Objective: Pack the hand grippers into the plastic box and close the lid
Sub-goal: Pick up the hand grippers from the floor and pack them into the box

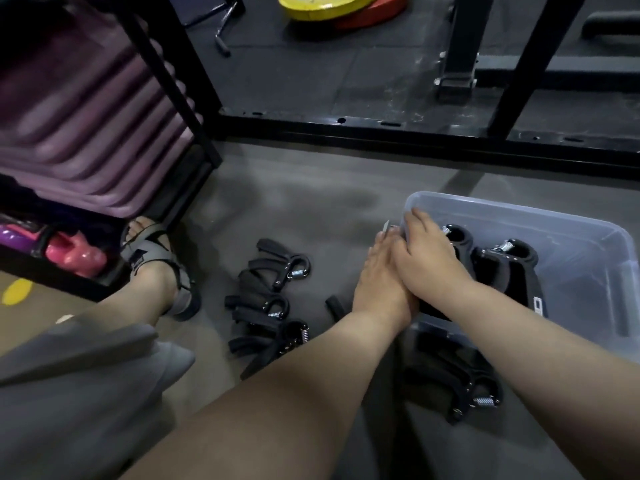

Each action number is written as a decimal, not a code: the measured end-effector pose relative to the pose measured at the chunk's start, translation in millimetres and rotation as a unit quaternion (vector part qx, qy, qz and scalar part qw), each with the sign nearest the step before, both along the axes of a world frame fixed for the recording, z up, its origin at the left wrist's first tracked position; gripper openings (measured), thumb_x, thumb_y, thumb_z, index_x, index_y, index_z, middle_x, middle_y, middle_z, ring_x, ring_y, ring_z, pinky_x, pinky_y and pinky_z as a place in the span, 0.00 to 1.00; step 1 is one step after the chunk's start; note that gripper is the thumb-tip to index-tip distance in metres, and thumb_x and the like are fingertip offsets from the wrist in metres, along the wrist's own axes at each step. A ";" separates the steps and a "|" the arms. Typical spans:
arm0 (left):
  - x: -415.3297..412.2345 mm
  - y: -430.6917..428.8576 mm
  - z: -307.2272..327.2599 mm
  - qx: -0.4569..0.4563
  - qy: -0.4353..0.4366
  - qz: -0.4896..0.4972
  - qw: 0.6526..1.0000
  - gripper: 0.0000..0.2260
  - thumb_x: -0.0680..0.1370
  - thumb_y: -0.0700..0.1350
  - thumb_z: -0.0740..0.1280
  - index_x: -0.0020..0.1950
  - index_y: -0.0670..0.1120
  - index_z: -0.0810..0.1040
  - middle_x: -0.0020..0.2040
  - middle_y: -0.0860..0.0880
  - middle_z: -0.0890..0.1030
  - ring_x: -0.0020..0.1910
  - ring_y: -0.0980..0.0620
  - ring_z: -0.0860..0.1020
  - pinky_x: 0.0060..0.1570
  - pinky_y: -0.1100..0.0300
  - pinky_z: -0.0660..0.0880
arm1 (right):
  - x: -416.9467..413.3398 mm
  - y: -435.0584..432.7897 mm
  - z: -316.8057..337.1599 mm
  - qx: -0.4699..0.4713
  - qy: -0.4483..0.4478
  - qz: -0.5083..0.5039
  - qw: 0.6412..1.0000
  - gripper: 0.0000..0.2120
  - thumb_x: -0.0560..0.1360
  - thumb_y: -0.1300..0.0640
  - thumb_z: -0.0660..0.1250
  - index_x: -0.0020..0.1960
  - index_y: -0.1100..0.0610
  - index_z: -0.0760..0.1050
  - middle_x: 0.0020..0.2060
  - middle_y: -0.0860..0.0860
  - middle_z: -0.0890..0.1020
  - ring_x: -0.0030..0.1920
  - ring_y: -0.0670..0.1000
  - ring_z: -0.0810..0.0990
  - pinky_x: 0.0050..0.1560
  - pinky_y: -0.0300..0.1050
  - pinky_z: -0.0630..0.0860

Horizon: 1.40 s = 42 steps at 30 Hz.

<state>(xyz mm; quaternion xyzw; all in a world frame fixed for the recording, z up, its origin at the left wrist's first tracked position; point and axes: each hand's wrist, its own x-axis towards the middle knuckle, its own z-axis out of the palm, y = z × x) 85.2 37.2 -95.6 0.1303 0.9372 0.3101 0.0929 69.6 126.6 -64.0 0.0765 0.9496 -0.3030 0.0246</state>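
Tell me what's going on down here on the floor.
A person sitting on the floor is packing black hand grippers into a clear plastic box. The right hand lies over a gripper at the box's near-left corner. The left hand presses alongside it, and its grip is unclear. Two grippers in the box show so far. A pile of grippers waits on the floor, plus one more gripper in front of the box. The box has no lid on.
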 end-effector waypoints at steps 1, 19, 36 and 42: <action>-1.6 -0.5 -0.9 0.003 0.003 -0.001 1.000 0.35 0.80 0.52 0.61 0.80 0.46 0.46 0.80 0.50 0.48 0.79 0.54 0.43 0.77 0.57 0.44 | -1.4 -4.6 -1.1 -0.013 0.000 0.002 1.000 0.25 0.82 0.52 0.55 0.76 0.61 0.62 0.77 0.56 0.60 0.77 0.55 0.58 0.76 0.48 0.53; -22.2 -123.9 -57.9 -0.094 -0.031 0.163 0.982 0.25 0.76 0.41 0.59 0.74 0.44 0.66 0.76 0.44 0.62 0.76 0.46 0.58 0.74 0.53 0.54 | 5.8 -40.7 -27.6 0.159 -0.029 0.039 0.986 0.31 0.80 0.54 0.52 0.79 0.63 0.48 0.79 0.57 0.41 0.79 0.60 0.39 0.78 0.55 0.43; -55.7 -143.2 -76.9 -0.173 -0.145 0.194 0.955 0.16 0.76 0.42 0.58 0.64 0.50 0.72 0.62 0.43 0.77 0.62 0.39 0.72 0.62 0.51 0.68 | 6.3 -48.1 -31.5 0.170 -0.003 0.026 0.985 0.31 0.78 0.58 0.55 0.78 0.66 0.51 0.79 0.59 0.47 0.79 0.62 0.41 0.78 0.55 0.45; -58.5 -149.0 -97.1 -0.245 -0.024 0.159 0.956 0.20 0.74 0.50 0.67 0.66 0.51 0.69 0.65 0.46 0.68 0.64 0.43 0.65 0.65 0.52 0.63 | 5.0 -48.7 -35.0 0.178 0.006 0.025 0.984 0.31 0.78 0.58 0.56 0.78 0.67 0.54 0.79 0.61 0.50 0.78 0.64 0.44 0.77 0.57 0.47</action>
